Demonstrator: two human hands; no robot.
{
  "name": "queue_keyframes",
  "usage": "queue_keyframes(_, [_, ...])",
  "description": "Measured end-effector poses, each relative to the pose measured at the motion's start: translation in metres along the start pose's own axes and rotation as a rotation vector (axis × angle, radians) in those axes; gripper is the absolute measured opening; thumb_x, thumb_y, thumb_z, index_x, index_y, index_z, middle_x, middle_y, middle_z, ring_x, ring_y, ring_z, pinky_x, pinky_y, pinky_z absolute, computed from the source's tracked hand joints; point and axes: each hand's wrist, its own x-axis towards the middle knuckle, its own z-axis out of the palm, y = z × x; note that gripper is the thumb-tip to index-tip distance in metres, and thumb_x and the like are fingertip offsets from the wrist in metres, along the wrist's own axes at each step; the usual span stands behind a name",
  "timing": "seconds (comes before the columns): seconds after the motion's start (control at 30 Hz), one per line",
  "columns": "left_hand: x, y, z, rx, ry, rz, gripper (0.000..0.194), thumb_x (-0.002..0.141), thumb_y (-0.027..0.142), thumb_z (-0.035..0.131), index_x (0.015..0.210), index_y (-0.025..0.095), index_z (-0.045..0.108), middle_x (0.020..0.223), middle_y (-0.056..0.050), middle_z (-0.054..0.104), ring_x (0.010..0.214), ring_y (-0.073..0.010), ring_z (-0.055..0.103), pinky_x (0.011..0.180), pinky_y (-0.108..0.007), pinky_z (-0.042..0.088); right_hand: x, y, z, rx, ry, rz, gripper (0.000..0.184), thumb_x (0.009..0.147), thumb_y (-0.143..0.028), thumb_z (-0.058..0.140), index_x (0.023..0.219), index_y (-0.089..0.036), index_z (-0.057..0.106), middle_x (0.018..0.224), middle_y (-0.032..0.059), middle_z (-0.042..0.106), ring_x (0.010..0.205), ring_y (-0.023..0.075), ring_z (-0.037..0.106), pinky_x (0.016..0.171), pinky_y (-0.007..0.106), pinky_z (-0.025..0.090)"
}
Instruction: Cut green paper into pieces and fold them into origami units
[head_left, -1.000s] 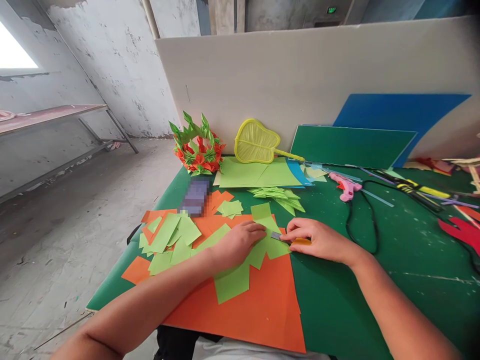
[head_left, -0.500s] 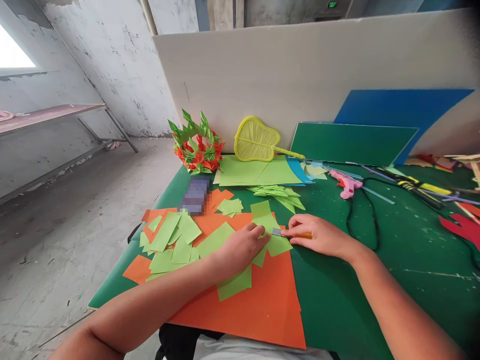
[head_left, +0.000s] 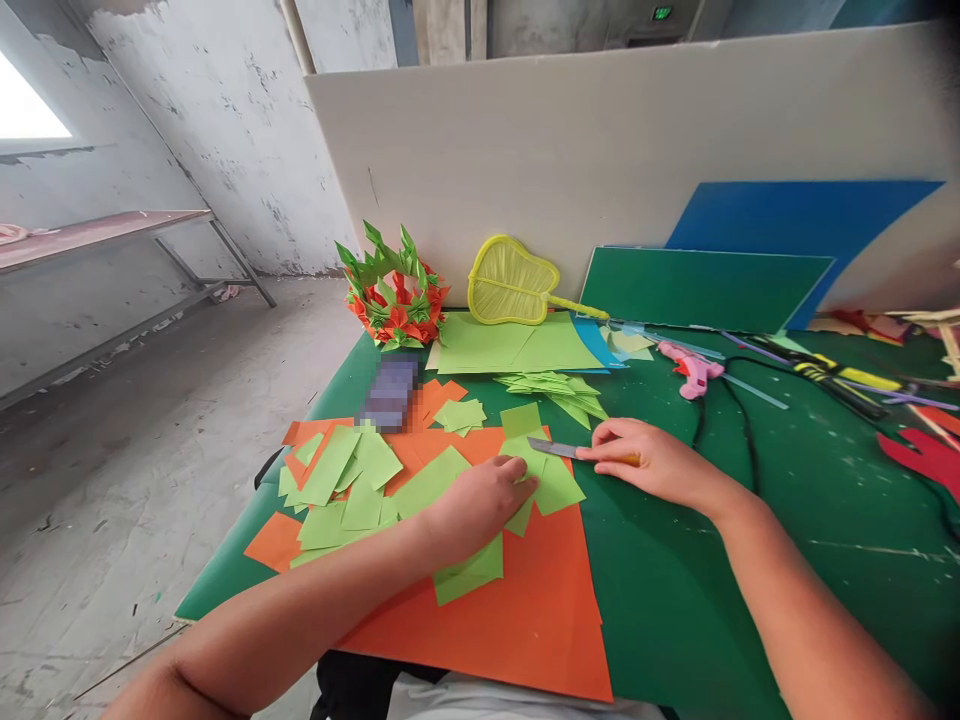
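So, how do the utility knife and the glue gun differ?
The utility knife is slim and grey-bladed; the glue gun is chunky and pink. The utility knife is held in the right hand, while the glue gun lies untouched on the green tabletop. Both are handheld tools.

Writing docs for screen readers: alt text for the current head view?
A person's right hand holds a knife, its blade over green paper pieces, while the left hand rests on them above an orange sheet. Beyond are a red-and-green folded-paper ornament and a yellow fan; a pink glue gun lies right on the green table.
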Motion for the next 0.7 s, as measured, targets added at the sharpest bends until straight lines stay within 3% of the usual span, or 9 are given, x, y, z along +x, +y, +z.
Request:
queue_keyframes(0.07, [0.002,-0.001,-0.007,0.002,-0.041,-0.063,0.03,0.091,0.014,0.045,0.118,0.019,0.058,0.107,-0.01,0.062,0.092,-0.0214,0.059,0.076,-0.03,0.049,-0.002,0.001,-0.002,0.022,0.018,0.012,0.036,0.09,-0.049,0.048,0.113,-0.032,0.07,0.103,0.0069,0.061,0.079,0.0206,0.058,0.069,0.034,0.047])
queue_keyframes(0.17, [0.005,-0.007,-0.013,-0.041,0.068,-0.123,0.039,0.093,0.038,0.052,0.125,0.017,0.053,0.129,-0.013,0.054,0.111,-0.0267,0.054,0.09,-0.037,0.048,-0.005,0.001,-0.005,0.102,0.052,0.04,0.036,0.089,-0.05,0.051,0.113,-0.032,0.07,0.104,0.007,0.061,0.08,0.0202,0.059,0.069,0.033,0.048])
queue_keyframes(0.3, [0.009,-0.02,-0.011,-0.145,0.119,-0.086,0.057,0.084,0.054,0.06,0.127,0.018,0.052,0.125,-0.013,0.059,0.116,-0.029,0.052,0.098,-0.043,0.044,-0.007,-0.002,-0.007,0.209,0.084,0.032,0.037,0.088,-0.053,0.052,0.113,-0.031,0.071,0.107,0.0081,0.06,0.09,0.023,0.059,0.076,0.035,0.049])
queue_keyframes(0.53, [0.013,-0.034,-0.009,-0.233,0.11,-0.081,0.032,0.095,0.038,0.049,0.119,0.019,0.059,0.111,-0.011,0.067,0.107,-0.025,0.06,0.093,-0.038,0.048,-0.003,-0.007,-0.006,0.295,-0.131,-0.042,0.036,0.087,-0.051,0.056,0.108,-0.028,0.074,0.108,0.0076,0.06,0.098,0.0231,0.058,0.083,0.034,0.05])
queue_keyframes(0.7, [0.012,-0.035,-0.011,-0.296,0.17,-0.193,0.03,0.098,0.028,0.038,0.118,0.019,0.059,0.115,-0.009,0.065,0.101,-0.0212,0.063,0.087,-0.032,0.05,0.0,-0.01,-0.001,0.221,-0.14,-0.045,0.033,0.087,-0.048,0.056,0.109,-0.031,0.073,0.108,0.0064,0.06,0.1,0.0231,0.058,0.084,0.034,0.049])
